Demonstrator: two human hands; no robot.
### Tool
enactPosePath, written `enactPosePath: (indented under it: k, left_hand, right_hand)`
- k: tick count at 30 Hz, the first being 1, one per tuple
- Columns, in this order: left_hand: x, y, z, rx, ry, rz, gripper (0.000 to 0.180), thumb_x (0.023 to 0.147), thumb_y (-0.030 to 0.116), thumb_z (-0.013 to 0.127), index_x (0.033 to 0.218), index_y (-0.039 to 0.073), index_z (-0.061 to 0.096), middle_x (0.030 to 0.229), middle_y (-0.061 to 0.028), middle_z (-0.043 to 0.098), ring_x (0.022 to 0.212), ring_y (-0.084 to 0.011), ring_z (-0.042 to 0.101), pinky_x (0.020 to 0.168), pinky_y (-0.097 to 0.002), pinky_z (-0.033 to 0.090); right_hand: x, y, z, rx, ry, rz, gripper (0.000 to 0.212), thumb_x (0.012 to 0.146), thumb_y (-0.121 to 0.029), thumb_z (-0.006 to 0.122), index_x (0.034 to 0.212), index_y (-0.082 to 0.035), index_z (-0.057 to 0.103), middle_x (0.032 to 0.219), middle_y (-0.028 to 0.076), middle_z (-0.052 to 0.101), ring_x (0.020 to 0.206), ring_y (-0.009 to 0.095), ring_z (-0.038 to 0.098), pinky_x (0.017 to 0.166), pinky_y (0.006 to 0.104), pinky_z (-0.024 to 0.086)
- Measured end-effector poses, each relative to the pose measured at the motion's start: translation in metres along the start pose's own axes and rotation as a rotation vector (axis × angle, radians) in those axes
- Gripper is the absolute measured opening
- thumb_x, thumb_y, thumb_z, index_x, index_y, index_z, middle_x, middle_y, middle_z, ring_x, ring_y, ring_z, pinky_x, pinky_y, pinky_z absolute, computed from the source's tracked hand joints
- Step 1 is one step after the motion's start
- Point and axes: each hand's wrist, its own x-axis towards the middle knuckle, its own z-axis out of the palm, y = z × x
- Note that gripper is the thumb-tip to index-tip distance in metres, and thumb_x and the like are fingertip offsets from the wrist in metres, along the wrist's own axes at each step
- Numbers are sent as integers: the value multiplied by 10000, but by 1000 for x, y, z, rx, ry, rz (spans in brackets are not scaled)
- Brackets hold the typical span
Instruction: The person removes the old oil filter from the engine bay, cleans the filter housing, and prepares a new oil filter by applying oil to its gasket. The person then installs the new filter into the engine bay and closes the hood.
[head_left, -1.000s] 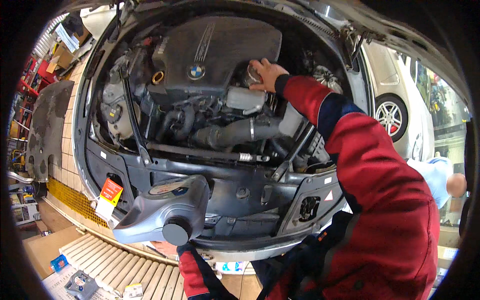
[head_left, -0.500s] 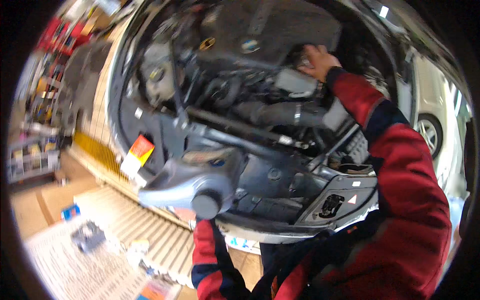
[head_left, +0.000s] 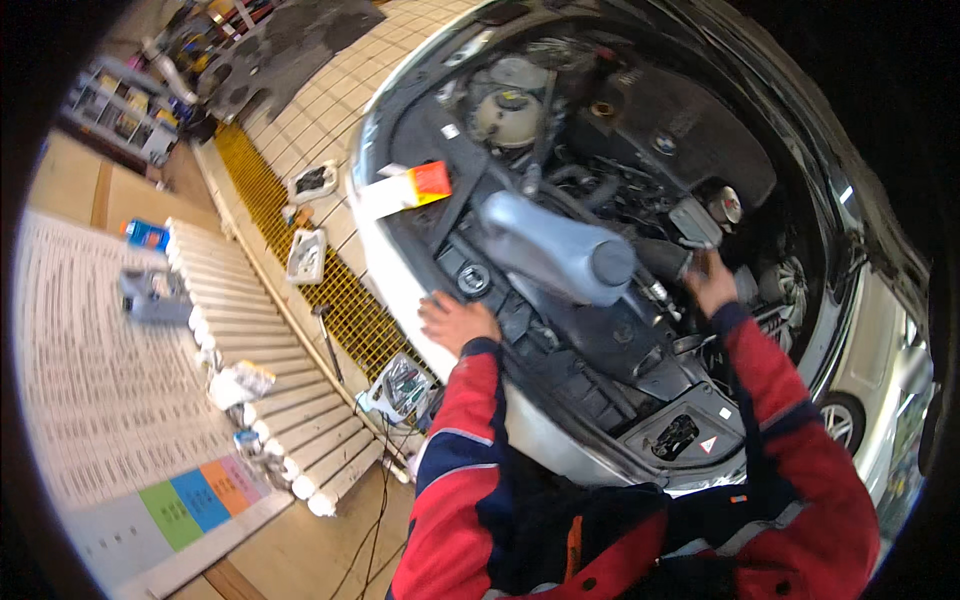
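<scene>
My left hand (head_left: 456, 323) lies with fingers spread on the front edge of the car (head_left: 405, 275), holding nothing. Just beyond it, a blue-grey plastic jug (head_left: 550, 240) with a round grey cap (head_left: 612, 263) sits tilted at the front of the engine bay. My right hand (head_left: 713, 284) is inside the bay, fingers apart and partly curled, beside the black air duct (head_left: 660, 258) and below a grey box (head_left: 694, 222). I see nothing in it, though its fingertips are partly hidden. Close by stands a round metal-topped part (head_left: 728, 205) near the black engine cover (head_left: 690, 120).
An orange-and-white card (head_left: 408, 190) lies on the car's front edge. A coolant tank (head_left: 505, 118) is at the far left of the bay. Left on the floor are a yellow grating (head_left: 345, 320), a plastic container of tools (head_left: 400, 388), a white radiator (head_left: 290, 385) and a printed board (head_left: 110, 370).
The view has swung left. My right hand has drawn back from beside the engine cover toward the air duct. My left hand, hidden behind the jug before, now shows on the car's edge.
</scene>
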Motion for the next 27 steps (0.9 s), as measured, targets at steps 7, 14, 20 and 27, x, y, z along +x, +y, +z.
enactPosePath:
  k: [7, 14, 20, 27]
  left_hand:
    - [-19, -90, -38, -571, -228, 173, 751, 843, 280, 724, 1497, 15, 469, 1601, -258, 381, 1456, -452, 390, 1218, -530, 318]
    - [-281, -378, 9, -153, -825, -265, 677, 920, 475, 598, 1365, -35, 576, 1104, -318, 717, 1093, -459, 696, 951, -491, 542]
    - [-606, -560, -28, -42, -1283, -366, 555, 1010, 532, 513, 1458, 211, 579, 1347, -213, 675, 1253, -368, 645, 1070, -454, 495]
    - [-824, -481, -57, -334, -902, -1031, 526, 992, 528, 539, 1395, 198, 616, 1304, -209, 692, 1227, -371, 659, 1048, -455, 507]
  right_hand:
    - [-302, -62, 4, 455, -1253, 172, 348, 965, -208, 753, 1250, -49, 632, 969, 92, 720, 776, 166, 710, 647, 324, 587]
    - [-366, -75, 63, 71, -1412, -321, 559, 957, -439, 740, 1367, -76, 629, 1168, 179, 755, 1059, 305, 737, 937, 404, 566]
    - [-315, -143, 59, -198, -1070, -652, 531, 885, -455, 766, 1253, -81, 686, 1057, 173, 774, 1009, 367, 733, 910, 469, 569]
    - [-389, -151, 87, -103, -1171, -882, 434, 882, -334, 777, 1202, -50, 699, 1084, 208, 758, 981, 371, 747, 856, 445, 595]
